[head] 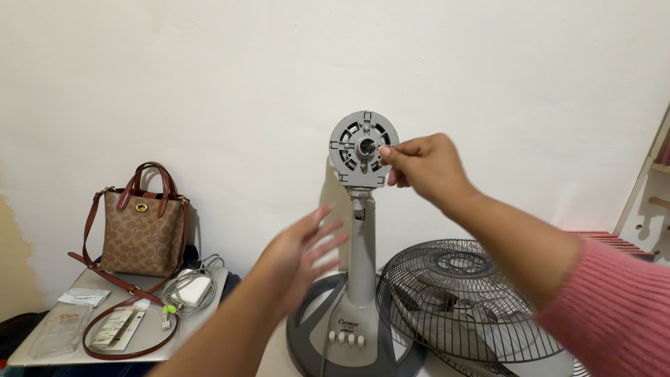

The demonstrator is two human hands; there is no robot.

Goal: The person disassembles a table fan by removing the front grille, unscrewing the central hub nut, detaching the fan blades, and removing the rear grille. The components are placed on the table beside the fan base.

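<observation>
A grey stand fan without its blades or grille stands in the middle, its round motor housing [363, 148] facing me on a grey neck [361, 244] above a round base [349, 342]. My right hand [424, 167] is raised beside the housing, fingertips pinched at its right rim near the centre shaft; anything held there is too small to tell. My left hand [301, 253] hovers lower left of the neck, blurred, fingers spread, holding nothing.
A black wire fan grille [460, 300] lies to the right of the base. At the left, a brown patterned handbag [143, 227], a white charger with coiled cable [190, 290] and small packets rest on a grey laptop [150, 334]. A wooden shelf [652, 181] stands at the right edge.
</observation>
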